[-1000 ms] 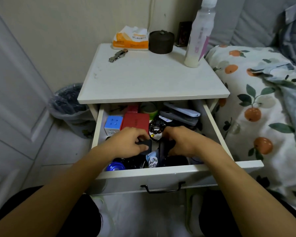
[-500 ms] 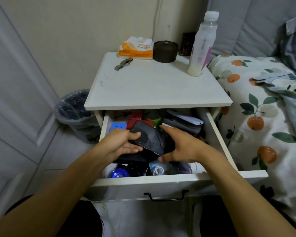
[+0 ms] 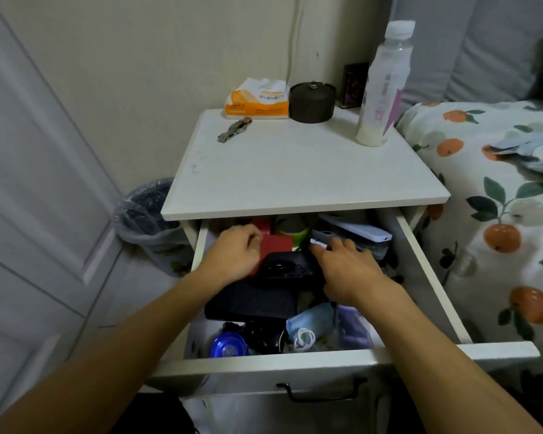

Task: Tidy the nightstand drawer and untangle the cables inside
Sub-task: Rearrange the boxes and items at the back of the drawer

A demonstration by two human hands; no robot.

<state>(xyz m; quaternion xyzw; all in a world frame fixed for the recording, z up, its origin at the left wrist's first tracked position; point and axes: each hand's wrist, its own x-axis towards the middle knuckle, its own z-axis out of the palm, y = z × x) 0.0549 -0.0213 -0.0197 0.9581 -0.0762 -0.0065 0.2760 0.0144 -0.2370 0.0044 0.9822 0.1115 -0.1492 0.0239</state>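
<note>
Drawer (image 3: 420,264) of the white nightstand (image 3: 301,177) stands pulled out toward me, crammed with loose things, at 6 o'clock below the tabletop. My left hand (image 3: 232,255) reaches into its far left part, fingers curled down beside a flat red box (image 3: 278,244); whether they hold anything I cannot tell. My right hand (image 3: 347,270) lies over the middle, fingers stretched toward 11 o'clock and resting on a black rounded case (image 3: 282,267) that sits between my two hands, which are apart. A dark flat pouch (image 3: 251,303) lies under that case, toward me. At the near edge sit a round blue cap (image 3: 228,346), a black tangled cable (image 3: 262,335) just to its right, and a crumpled pale blue face mask (image 3: 309,321) with white ear loops at 5 o'clock. A white remote control (image 3: 358,230) lies at the drawer's back right.

On the tabletop, at 12 o'clock, stand an orange tissue pack (image 3: 257,98) and a dark round lidded jar (image 3: 312,101); a metal wristwatch (image 3: 235,129) lies at 11 o'clock, and a tall clear plastic bottle (image 3: 381,86) at 1 o'clock. A plastic-lined waste bin (image 3: 148,214) sits at 9 o'clock on the floor.
</note>
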